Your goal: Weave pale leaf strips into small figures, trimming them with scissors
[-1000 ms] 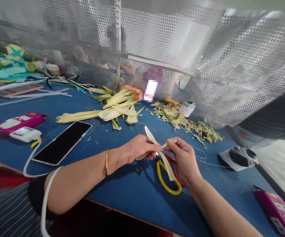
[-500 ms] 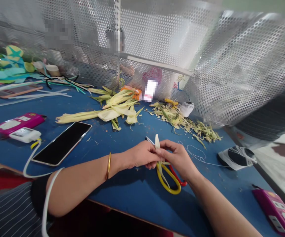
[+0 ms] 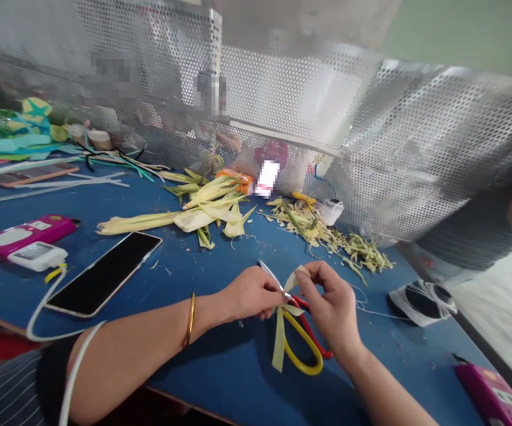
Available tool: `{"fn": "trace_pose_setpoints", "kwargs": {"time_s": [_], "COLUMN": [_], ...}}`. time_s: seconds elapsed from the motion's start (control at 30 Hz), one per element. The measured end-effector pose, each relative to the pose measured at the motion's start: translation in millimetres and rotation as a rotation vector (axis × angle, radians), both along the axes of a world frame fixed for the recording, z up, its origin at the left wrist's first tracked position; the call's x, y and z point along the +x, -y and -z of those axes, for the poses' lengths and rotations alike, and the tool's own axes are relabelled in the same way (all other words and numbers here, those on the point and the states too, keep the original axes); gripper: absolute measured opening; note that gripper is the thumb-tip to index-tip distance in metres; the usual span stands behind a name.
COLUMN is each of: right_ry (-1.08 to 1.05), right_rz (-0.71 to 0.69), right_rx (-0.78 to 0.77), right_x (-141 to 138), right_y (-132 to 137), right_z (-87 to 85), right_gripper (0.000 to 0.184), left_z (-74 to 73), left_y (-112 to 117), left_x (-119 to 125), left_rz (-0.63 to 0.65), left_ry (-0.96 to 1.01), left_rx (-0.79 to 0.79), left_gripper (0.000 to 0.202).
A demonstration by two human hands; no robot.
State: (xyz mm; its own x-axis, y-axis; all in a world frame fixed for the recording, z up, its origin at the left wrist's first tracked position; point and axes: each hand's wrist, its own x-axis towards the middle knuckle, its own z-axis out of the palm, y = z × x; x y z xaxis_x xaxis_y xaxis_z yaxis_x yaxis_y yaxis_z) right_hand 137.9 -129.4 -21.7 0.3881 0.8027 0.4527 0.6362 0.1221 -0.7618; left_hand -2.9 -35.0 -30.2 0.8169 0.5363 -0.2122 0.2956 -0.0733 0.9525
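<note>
A pale strip of corn husk (image 3: 279, 346) is held between my two hands, crossed or folded, with one tail hanging down. My left hand (image 3: 247, 294) pinches it near the crossing. My right hand (image 3: 332, 305) has thumb and fingers closed on the strip's upper end. Beneath the hands lie scissors (image 3: 312, 370) with one yellow and one red handle, their blade tip pointing away to the left. Farther back is a bundle of corn husks (image 3: 197, 219). A spool of white thread (image 3: 422, 303) stands at the right, its loose thread trailing toward my right hand.
A black-screened phone (image 3: 105, 275) lies left of my hands, near a magenta device (image 3: 27, 232) and a white device (image 3: 38, 256) with a cable. Husk scraps (image 3: 327, 231) are heaped at the back right. A perforated metal screen (image 3: 277, 83) borders the table.
My right hand has moved slightly right and away from my left, drawing up the husk strip's end. The strip's tail now hangs left of the yellow handle. The head view has tilted up slightly.
</note>
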Motion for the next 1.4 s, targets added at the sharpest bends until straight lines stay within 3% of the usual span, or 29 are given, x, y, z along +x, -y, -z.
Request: {"fn": "trace_pose_setpoints", "kwargs": {"time_s": [0.13,0.33,0.57,0.87,1.23,1.4], "right_ry": [0.461,0.816,0.866,0.995,1.106,1.185], "right_rz": [0.009,-0.095,-0.025,-0.013,-0.088,-0.253], "right_rx": [0.198,0.299,0.245,0.246,0.281,0.302], "right_x": [-4.1,-12.7,-13.7,-6.8,-2.5,-10.2], "right_y": [4.7,9.7,5.8,4.5,1.5,-0.9], "right_z": [3.6,1.7,2.9,4.2,5.0,4.5], "right_gripper": [0.011,0.010,0.015,0.017,0.025,0.022], "left_z": [4.5,-0.5,-6.7,-12.2,-6.6,-3.7], "left_y": [-5.2,-6.2,0.3,-2.4,-3.4,-3.0], "left_x": [0.4,3.0,4.2,1.2,2.5,2.7], "left_rz": [-0.106,-0.285,-0.272,-0.221,-0.275,-0.324], "left_ry": [0.037,0.159,0.215,0.321,0.361,0.371], "left_rx": [0.131,-0.051,-0.334,-0.582,-0.605,-0.588], "left_gripper": [0.028,0.021,0.030,0.015,0.037,0.032]}}
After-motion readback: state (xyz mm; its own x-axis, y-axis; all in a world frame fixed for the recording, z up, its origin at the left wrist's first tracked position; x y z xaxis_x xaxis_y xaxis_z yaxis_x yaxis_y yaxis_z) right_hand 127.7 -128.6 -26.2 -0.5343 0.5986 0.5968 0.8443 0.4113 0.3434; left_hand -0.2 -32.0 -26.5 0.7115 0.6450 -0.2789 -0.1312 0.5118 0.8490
